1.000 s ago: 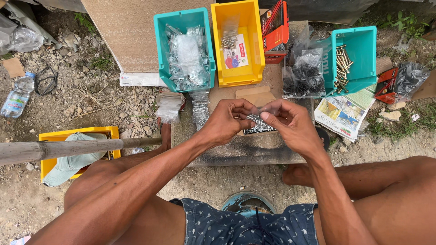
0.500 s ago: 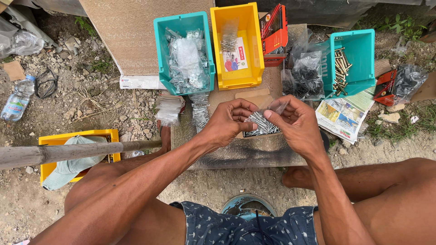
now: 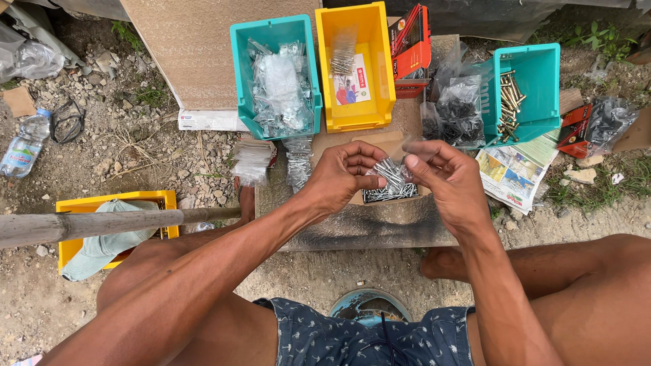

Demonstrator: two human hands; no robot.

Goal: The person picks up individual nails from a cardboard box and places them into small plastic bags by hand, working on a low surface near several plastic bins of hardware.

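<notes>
Fingers (image 3: 358,163) of the left hand (image 3: 342,177) curled, thumb and fingertips pinched on the near edge of a small clear bag of silvery nails (image 3: 392,177); fingers (image 3: 428,157) of the right hand (image 3: 451,184) bent and closed on the bag's other edge. Bag held up between both hands, above a brown cardboard piece (image 3: 380,146) on a dark board (image 3: 359,224).

Far left: clear plastic water bottle (image 3: 26,146) lying on stony ground. Nearer: yellow bin (image 3: 68,203) with a pale green cap (image 3: 102,247) in it, crossed by a grey wooden pole (image 3: 88,224). Further right: stack of clear packets (image 3: 252,161) beside a long packet of nails (image 3: 298,163). Behind these: teal bin (image 3: 241,74) full of clear bagged hardware, touching a yellow bin (image 3: 380,81) holding a small packet and a printed card. Next: red box (image 3: 412,41) tilted on edge, dark bags of screws (image 3: 454,108), second teal bin (image 3: 539,74) with brass-coloured screws (image 3: 508,102). Far right: printed leaflet (image 3: 515,173) on the ground.
</notes>
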